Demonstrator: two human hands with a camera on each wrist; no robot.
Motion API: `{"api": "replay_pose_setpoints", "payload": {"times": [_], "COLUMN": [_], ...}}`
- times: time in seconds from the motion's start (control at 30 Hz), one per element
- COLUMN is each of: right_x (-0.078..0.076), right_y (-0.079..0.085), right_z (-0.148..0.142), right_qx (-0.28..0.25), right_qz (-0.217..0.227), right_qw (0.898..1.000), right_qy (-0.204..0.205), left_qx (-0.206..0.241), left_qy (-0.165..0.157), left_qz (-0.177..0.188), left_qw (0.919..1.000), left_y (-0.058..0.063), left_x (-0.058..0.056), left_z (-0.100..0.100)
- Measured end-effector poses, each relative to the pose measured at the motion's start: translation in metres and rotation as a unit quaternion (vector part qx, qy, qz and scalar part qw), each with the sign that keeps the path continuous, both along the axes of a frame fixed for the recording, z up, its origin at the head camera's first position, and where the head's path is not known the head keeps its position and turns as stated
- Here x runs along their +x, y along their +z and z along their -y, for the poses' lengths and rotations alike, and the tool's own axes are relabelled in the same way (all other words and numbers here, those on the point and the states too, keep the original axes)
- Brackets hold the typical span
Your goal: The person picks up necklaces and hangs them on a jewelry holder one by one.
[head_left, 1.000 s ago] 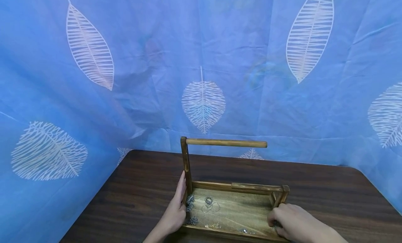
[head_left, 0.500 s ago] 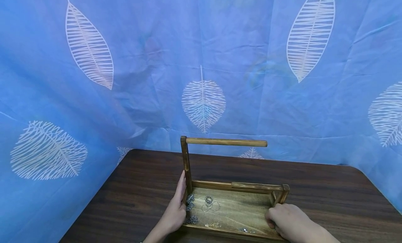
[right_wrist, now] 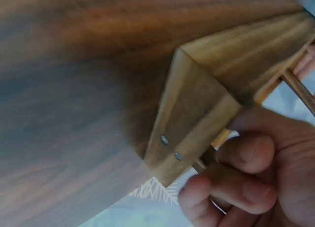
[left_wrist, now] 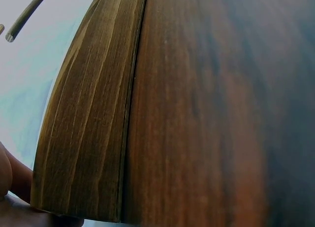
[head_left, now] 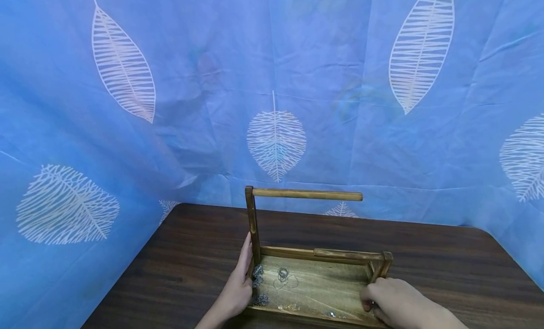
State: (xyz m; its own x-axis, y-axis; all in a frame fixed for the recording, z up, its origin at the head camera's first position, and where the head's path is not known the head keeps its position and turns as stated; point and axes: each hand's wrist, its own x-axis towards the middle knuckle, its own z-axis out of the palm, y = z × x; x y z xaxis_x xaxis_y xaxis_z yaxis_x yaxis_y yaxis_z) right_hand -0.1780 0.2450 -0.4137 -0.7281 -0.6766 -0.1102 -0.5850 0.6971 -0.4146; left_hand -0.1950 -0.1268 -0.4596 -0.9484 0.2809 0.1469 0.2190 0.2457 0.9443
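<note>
A shallow wooden box [head_left: 310,291] stands before me, with an upright post [head_left: 252,220] at its left end. From that post a round wooden rod [head_left: 308,194] runs right to a free end. My left hand [head_left: 235,284] lies along the outside of the left end, fingers straight. My right hand [head_left: 393,298] is at the right end, fingers curled over the inner side of the end wall [right_wrist: 192,123], pinching a small dark part that the fingers mostly hide. Two metal screw ends [right_wrist: 171,148] show on that wall's outer face. A second post [head_left: 346,254] lies along the back rim.
Inside the box are grey metal pieces [head_left: 260,299] at the left, rings [head_left: 282,273], small brass-coloured parts [head_left: 289,307] and silver parts [head_left: 333,314] near the front. The dark wooden table [head_left: 182,258] ends at a blue leaf-print curtain [head_left: 204,130].
The right hand turns slightly back and forth in place at the right end, its fingers shifting. The box and left hand stay where they were.
</note>
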Motion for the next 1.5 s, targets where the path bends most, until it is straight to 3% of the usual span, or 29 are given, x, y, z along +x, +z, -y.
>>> {"api": "replay_pose_setpoints", "payload": {"times": [0.1,0.2,0.7,1.1,1.33,1.5], "right_x": [0.0,0.001,-0.001,-0.004,-0.002,-0.002], "right_y": [0.003,0.002,-0.01,-0.011,-0.013,-0.015], "right_z": [-0.001,0.001,0.005,0.006,0.006,0.006], "right_qx": [0.005,0.008,-0.03,0.053,0.06,0.062], "right_qz": [0.036,0.038,-0.045,-0.098,-0.154,-0.168], "right_qw": [0.999,0.999,0.998,0.992,0.986,0.983], "right_qy": [-0.011,-0.019,-0.009,-0.055,-0.04,-0.037], "left_qx": [-0.002,-0.002,-0.003,-0.003,-0.004,-0.006], "left_qy": [0.0,-0.002,-0.004,0.003,-0.002,0.004], "left_qz": [-0.007,-0.009,-0.005,0.001,-0.011,-0.006], "left_qw": [1.0,1.0,1.0,1.0,0.9999,1.0], "left_y": [0.001,0.002,0.002,0.0,-0.001,-0.001], "left_x": [0.001,0.001,0.002,0.0,0.001,0.002], "left_z": [0.0,-0.001,0.001,0.002,0.002,0.002]}}
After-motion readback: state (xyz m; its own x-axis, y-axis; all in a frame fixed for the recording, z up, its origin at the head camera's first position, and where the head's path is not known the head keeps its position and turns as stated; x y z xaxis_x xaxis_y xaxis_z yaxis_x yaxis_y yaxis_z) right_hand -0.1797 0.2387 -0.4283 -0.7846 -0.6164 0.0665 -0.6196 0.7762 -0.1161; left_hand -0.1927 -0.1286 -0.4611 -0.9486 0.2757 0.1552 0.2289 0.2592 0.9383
